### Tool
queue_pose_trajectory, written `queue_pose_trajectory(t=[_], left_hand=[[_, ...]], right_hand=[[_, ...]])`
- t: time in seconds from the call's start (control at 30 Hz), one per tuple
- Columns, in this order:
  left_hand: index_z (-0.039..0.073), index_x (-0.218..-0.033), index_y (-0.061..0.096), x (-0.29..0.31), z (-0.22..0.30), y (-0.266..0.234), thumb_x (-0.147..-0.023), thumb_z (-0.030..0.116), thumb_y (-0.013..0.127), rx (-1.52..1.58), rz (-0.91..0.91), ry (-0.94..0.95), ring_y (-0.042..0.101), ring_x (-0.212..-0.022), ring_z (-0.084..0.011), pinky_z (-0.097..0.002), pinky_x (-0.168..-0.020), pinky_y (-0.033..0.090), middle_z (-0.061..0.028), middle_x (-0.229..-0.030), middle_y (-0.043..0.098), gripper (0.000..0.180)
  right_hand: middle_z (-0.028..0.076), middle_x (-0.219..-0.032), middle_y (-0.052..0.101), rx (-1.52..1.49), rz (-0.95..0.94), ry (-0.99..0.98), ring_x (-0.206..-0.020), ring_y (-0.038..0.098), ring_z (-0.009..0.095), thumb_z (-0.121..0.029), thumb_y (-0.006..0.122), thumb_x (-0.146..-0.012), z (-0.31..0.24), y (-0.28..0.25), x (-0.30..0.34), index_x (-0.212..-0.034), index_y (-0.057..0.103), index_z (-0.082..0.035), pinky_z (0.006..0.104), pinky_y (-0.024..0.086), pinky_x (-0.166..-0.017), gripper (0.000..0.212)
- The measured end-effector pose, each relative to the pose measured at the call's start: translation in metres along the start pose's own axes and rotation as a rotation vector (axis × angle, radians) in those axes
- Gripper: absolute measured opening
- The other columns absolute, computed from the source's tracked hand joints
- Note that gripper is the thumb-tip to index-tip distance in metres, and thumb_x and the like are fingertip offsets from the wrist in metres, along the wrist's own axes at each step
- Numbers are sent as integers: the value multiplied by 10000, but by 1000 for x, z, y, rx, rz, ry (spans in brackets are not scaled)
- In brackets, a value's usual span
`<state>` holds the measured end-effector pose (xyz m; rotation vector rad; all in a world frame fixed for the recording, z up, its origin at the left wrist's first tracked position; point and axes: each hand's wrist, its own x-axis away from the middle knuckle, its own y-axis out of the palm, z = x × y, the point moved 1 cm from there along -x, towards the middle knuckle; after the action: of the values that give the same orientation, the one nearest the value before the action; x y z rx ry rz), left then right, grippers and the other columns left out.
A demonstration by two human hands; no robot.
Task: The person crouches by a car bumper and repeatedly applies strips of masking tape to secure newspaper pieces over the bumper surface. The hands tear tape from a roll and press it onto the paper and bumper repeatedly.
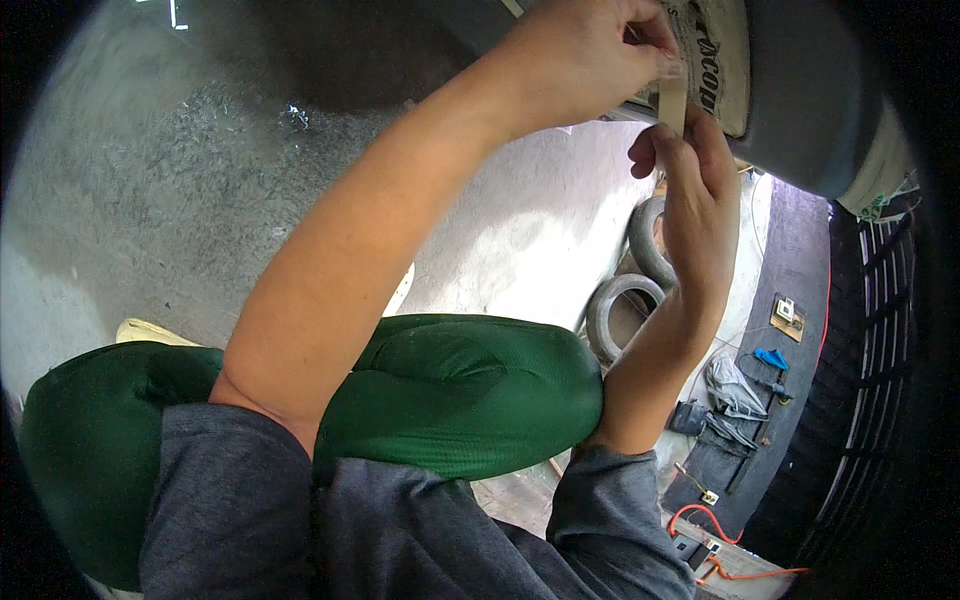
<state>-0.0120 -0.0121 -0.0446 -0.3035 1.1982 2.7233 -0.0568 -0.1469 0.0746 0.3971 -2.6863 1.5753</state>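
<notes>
In the head view, a short pale strip of tape (672,106) is held upright between the two hands, in front of the lower left edge of a printed paper sheet (735,60). Its upper end is pinched by the left hand (605,55), thumb and fingers closed together; its lower end is gripped by the right hand (695,170), between thumb and curled fingers. Whether the paper is touched by the strip cannot be told. The sheet is carried by a dark grey panel (800,95), left of the panel's rounded right end. Two tyres (598,320) are seen on the floor (540,190) beyond the right forearm.
</notes>
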Motion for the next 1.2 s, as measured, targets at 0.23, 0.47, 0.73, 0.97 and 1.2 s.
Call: queue_pose_trajectory(t=[0.23, 0.47, 0.73, 0.97, 1.2], left_hand=[[-33, -942, 668, 7, 17, -2, -987, 137, 667, -132, 62, 93, 653, -806, -144, -293, -714, 525, -87, -848, 704, 176], [-25, -951, 686, 7, 15, 15, -981, 127, 670, -190, 391, 233, 657, -719, -130, -299, -669, 526, -66, -811, 714, 156], [-26, -987, 674, 0, 5, 27, -983, 90, 666, -102, 448, 203, 653, -831, -116, -277, -769, 542, -64, -882, 706, 117], [-8, -1124, 624, 0, 13, 18, -969, 44, 676, -144, 416, 175, 647, -880, -132, -280, -795, 536, -73, -1011, 691, 172], [18, -944, 634, -6, 7, 17, -945, -41, 604, -464, 357, 446, 625, -874, -150, -299, -797, 511, -63, -917, 650, 67]], right_hand=[[202, -850, 700, 590, 158, 178, -768, 661, 299, -327, 578, -1001, -6, -1, -15, -1033, 658, 20, 382, 524, -730, 357], [220, -870, 704, 185, 368, 32, -814, 709, 268, -309, 659, -959, -5, 19, -11, -1222, 675, -18, 331, 540, -778, 393], [123, -1009, 747, -246, 366, -202, -906, 709, 147, -230, 597, -1063, 26, 9, -30, -1213, 622, 28, 269, 575, -821, 300], [100, -849, 711, -37, 556, -257, -765, 672, 169, -87, 582, -1011, 0, 25, -36, -1156, 648, 11, 297, 534, -714, 188], [86, -775, 693, -56, 613, -210, -719, 656, 121, -98, 626, -1027, -15, 27, -33, -975, 647, 49, 289, 515, -641, 158]])
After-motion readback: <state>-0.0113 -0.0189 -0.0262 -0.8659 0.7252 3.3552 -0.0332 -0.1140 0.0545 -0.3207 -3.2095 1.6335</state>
